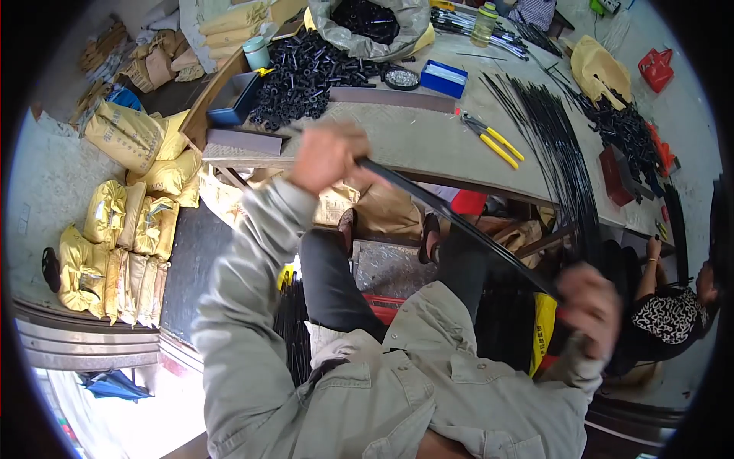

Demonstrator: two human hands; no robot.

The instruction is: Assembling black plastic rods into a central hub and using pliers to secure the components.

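Note:
A bundle of long thin black rods [459, 218] slants across my lap in front of the table, its far left end higher than its right. My left hand [330, 155] is closed round the upper end, just over the table's front edge. Lower down at the right, my right hand [589, 306] grips the other end; motion blurs its fingers. A short dark tip pokes out left of my left hand. More black rods [562, 145] lie on the table's right side and hang over its edge. Yellow-handled pliers [493, 141] rest on the tabletop.
Small black parts [294, 76] are heaped at the table's back left, beside a dark blue tray [232, 99]. A blue box [443, 79] stands mid-table. Yellow sacks [126, 252] pile up on the floor at left. A co-worker [665, 314] sits at the right.

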